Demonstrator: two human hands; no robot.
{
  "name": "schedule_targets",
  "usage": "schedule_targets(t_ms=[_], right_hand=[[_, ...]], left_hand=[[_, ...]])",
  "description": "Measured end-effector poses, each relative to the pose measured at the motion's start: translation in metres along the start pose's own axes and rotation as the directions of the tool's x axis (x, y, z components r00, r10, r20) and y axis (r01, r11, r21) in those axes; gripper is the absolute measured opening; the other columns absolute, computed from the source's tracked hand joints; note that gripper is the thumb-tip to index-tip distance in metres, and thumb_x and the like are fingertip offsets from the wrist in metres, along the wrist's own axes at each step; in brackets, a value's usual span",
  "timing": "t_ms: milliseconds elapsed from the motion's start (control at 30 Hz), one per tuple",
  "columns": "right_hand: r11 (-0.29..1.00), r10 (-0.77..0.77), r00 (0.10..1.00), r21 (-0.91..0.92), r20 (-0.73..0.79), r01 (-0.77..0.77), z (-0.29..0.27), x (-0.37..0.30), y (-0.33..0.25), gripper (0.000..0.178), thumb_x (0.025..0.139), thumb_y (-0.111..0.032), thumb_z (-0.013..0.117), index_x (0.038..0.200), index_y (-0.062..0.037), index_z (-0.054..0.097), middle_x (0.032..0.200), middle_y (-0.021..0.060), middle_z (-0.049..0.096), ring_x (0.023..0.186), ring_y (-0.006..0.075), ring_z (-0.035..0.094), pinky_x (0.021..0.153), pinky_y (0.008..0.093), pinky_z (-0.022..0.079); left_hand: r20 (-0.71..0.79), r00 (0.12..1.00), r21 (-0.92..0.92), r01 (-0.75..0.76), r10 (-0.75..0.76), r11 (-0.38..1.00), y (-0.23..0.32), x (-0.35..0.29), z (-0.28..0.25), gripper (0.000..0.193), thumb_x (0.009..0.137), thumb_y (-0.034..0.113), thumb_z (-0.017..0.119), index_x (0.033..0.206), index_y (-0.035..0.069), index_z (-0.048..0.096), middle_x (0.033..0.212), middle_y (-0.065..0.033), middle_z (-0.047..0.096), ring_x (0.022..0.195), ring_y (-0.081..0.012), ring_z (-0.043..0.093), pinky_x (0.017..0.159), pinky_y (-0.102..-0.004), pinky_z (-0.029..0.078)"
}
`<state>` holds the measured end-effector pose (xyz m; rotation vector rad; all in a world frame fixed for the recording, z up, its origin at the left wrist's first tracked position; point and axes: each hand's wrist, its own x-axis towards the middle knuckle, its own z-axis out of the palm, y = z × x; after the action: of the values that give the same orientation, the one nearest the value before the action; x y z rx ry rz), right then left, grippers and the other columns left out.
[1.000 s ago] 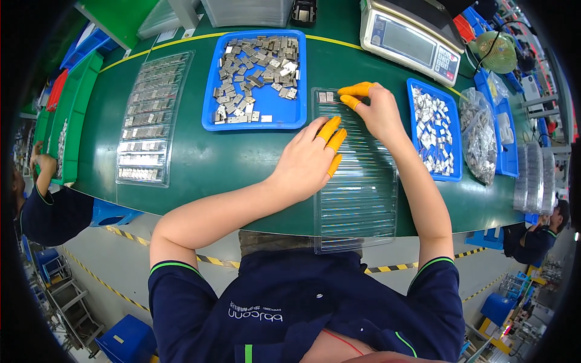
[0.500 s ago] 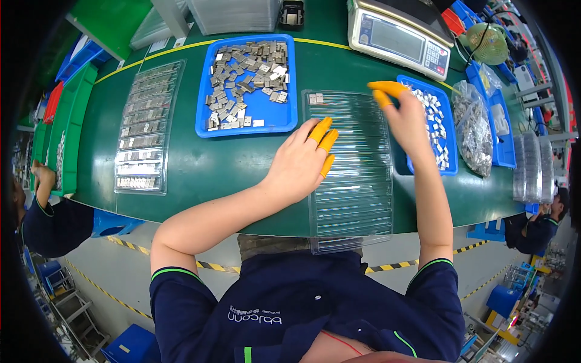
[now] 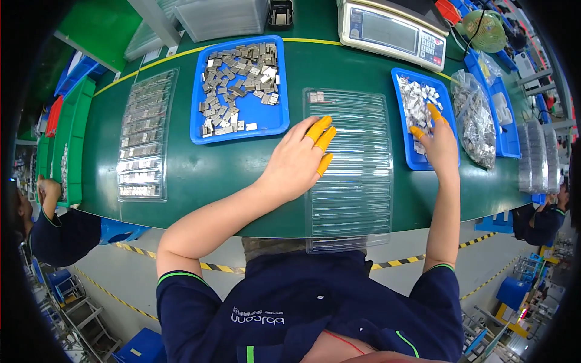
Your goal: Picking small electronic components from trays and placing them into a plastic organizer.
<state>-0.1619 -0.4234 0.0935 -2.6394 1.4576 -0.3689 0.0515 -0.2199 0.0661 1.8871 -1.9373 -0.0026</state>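
- My right hand [image 3: 439, 142] has moved since the earlier frame: one second ago it was at the top left corner of the clear ribbed tray [image 3: 350, 169], now it is over the small blue tray [image 3: 451, 115] on the right, fingers in the heap of small metal parts [image 3: 414, 106].
- The grip of the right hand: fingers are curled down into the parts; I cannot tell if they pinch one piece or not, the tips are partly covered.
- My left hand [image 3: 299, 160] stays almost in the same place, flat and spread on the left edge of the clear ribbed tray, pressing it on the green tabletop [image 3: 242, 175]. It holds nothing.
- Two small parts [image 3: 315, 96] lie in the top left corner of the clear ribbed tray, as before.
- The large blue tray [image 3: 239, 88] with grey pieces is just left of it, apart from both hands.
- The scale [image 3: 390, 30] is cut off at the top edge.
- The near end of the clear ribbed tray hangs over the tabletop edge.
- The bag of parts [image 3: 475, 118] at the right is too shiny to read well.
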Motion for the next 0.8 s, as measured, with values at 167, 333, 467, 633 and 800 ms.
schedule_targets(t_ms=[167, 333, 467, 633, 800], right_hand=[[0.999, -0.034, 0.998, -0.041, -0.061, 0.031, 0.003, 0.026, -0.023, 0.051, 0.072, -0.016, 0.067, 0.119, -0.0047, 0.049, 0.106, 0.0158, 0.056, 0.099, 0.0304, 0.054, 0.081, 0.0387, 0.045], [0.996, 0.046, 0.998, -0.077, -0.048, -0.05, 0.006, 0.03, -0.022, 0.03, 0.07, -0.015, 0.068, 0.097, -0.0025, 0.06, 0.095, 0.0149, 0.061, 0.088, 0.0285, 0.059, 0.074, 0.0384, 0.048], [0.984, 0.175, 0.984, 0.035, -0.021, -0.174, 0.005, 0.035, -0.021, 0.023, 0.069, -0.016, 0.068, 0.087, -0.0019, 0.062, 0.088, 0.0143, 0.063, 0.078, 0.0284, 0.062, 0.066, 0.0372, 0.049], [0.983, 0.185, 0.978, 0.017, -0.093, -0.185, 0.011, 0.034, -0.012, 0.021, 0.071, -0.016, 0.067, 0.082, -0.0005, 0.062, 0.083, 0.0153, 0.062, 0.077, 0.0293, 0.06, 0.066, 0.0376, 0.048], [0.97, 0.196, 0.964, 0.178, -0.182, -0.163, 0.01, 0.04, 0.002, 0.024, 0.069, -0.017, 0.07, 0.084, 0.0005, 0.062, 0.075, 0.0146, 0.061, 0.073, 0.0269, 0.061, 0.064, 0.0349, 0.047]], left_hand=[[-0.124, 0.992, -0.132, -0.052, 0.035, 0.99, -0.007, 0.009, -0.016, 0.04, 0.077, 0.013, 0.059, 0.115, 0.004, 0.051, 0.124, -0.0145, 0.045, 0.114, -0.0319, 0.043, 0.096, -0.0385, 0.036], [-0.417, 0.9, 0.251, 0.248, -0.127, 0.936, -0.075, 0.017, -0.043, 0.033, 0.072, 0.01, 0.062, 0.105, 0.007, 0.057, 0.109, -0.0125, 0.056, 0.101, -0.0322, 0.049, 0.091, -0.0422, 0.036], [-0.403, 0.856, 0.204, 0.429, -0.324, 0.88, -0.113, 0.008, -0.042, 0.027, 0.073, 0.014, 0.064, 0.099, 0.004, 0.062, 0.101, -0.0125, 0.059, 0.098, -0.0293, 0.051, 0.089, -0.039, 0.038], [-0.277, 0.839, 0.123, 0.514, -0.468, 0.849, -0.11, 0.009, -0.038, 0.023, 0.073, 0.012, 0.065, 0.092, 0.001, 0.064, 0.095, -0.0147, 0.06, 0.091, -0.028, 0.054, 0.08, -0.0353, 0.044], [-0.28, 0.838, 0.057, 0.502, -0.469, 0.863, -0.112, 0.009, -0.039, 0.022, 0.072, 0.01, 0.065, 0.093, 0.001, 0.064, 0.092, -0.0147, 0.06, 0.092, -0.029, 0.053, 0.081, -0.0366, 0.043]])
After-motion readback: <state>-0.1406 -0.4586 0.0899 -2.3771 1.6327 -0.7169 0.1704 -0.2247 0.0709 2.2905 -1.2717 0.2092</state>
